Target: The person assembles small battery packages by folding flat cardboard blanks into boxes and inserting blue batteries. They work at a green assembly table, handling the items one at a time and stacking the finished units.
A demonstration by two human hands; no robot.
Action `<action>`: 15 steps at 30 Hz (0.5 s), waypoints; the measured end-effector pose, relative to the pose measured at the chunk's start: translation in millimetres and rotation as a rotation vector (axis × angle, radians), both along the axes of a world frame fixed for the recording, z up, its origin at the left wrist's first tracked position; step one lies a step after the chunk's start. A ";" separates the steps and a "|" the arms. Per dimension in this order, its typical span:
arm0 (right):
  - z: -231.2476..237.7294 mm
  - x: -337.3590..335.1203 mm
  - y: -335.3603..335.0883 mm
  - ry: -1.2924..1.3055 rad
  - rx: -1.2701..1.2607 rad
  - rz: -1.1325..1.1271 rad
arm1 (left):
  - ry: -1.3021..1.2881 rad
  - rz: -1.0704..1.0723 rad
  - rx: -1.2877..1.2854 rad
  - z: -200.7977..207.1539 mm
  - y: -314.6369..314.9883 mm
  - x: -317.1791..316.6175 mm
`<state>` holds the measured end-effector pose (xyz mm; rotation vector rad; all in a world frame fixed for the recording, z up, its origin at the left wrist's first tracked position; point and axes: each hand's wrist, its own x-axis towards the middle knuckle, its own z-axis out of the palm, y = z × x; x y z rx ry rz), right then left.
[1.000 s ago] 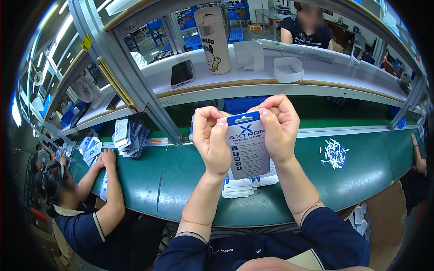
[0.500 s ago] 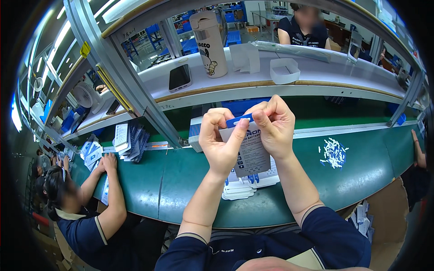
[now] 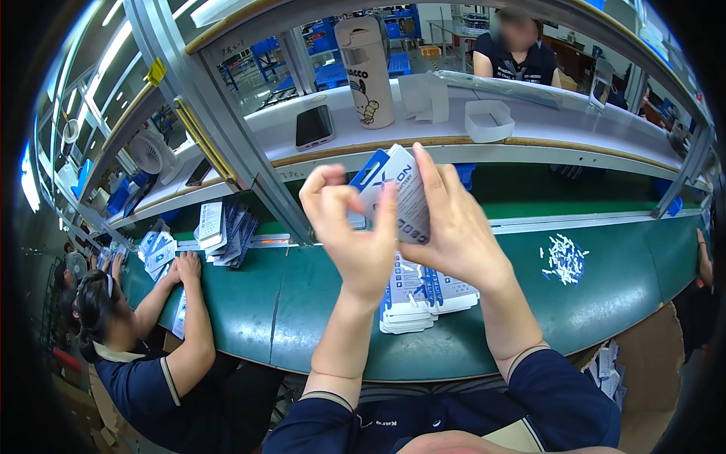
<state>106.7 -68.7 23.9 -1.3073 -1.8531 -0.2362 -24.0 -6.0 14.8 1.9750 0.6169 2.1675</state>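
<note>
A flattened white and blue printed carton with a slotted blue hang tab is tilted up in front of me. My right hand grips its right side, thumb at the lower edge and fingers along the back. My left hand has its thumb against the carton's face, near the tab. The other left fingers are loosely curled by the carton's left edge and partly blurred. Below my hands, a stack of similar flat cartons lies on the green table, with small white and blue bits on top.
To the right is a heap of small white and blue pieces. A co-worker sits at left beside more cartons. The shelf ahead holds a phone, a tumbler and a paper ring. A cardboard box stands at lower right.
The carton has risen and tilted, its tab now toward the upper left. My right hand has shifted to its right side. My left fingers have loosened from the top edge and moved left.
</note>
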 end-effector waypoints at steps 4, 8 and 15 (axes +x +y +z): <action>-4.8 24.4 -5.0 -0.118 -0.208 -0.111 | 0.165 -0.648 0.081 21.7 -64.9 -23.6; -3.9 41.9 -13.4 -0.177 -0.621 -0.177 | -0.073 -1.908 0.237 9.0 -79.7 -32.2; -11.8 74.4 -29.4 -0.138 -0.751 -0.394 | -0.225 -2.245 0.282 17.5 -92.7 -51.6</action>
